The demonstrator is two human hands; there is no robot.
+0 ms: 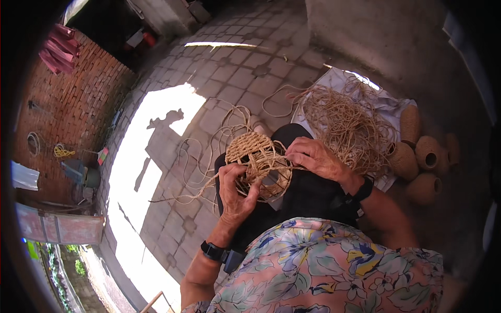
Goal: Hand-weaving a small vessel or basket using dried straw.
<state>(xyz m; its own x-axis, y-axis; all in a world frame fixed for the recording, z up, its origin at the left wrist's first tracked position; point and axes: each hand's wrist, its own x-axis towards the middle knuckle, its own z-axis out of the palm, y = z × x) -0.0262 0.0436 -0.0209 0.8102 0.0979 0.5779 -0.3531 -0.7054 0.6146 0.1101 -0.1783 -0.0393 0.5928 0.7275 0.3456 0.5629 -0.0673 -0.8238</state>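
Note:
A partly woven basket [249, 147] of tan straw cord sits over my lap, its weave dense at the far side and open, with gaps, nearer me. My left hand [237, 193] grips the basket's near left rim, fingers on the outside and thumb toward the opening. At the right side of the basket, my right hand [313, 157] pinches a strand of cord where it meets the weave. Loose cord ends [201, 193] trail from the basket to the left and beyond my knees.
To the right, a large tangle of cord [344, 122] lies on a white sheet [386, 99]. Several finished woven vessels [404, 160] are grouped beyond it. Paving bricks [245, 78] cover the ground, with a bright sunlit patch [138, 182] at left. A brick wall [78, 99] stands far left.

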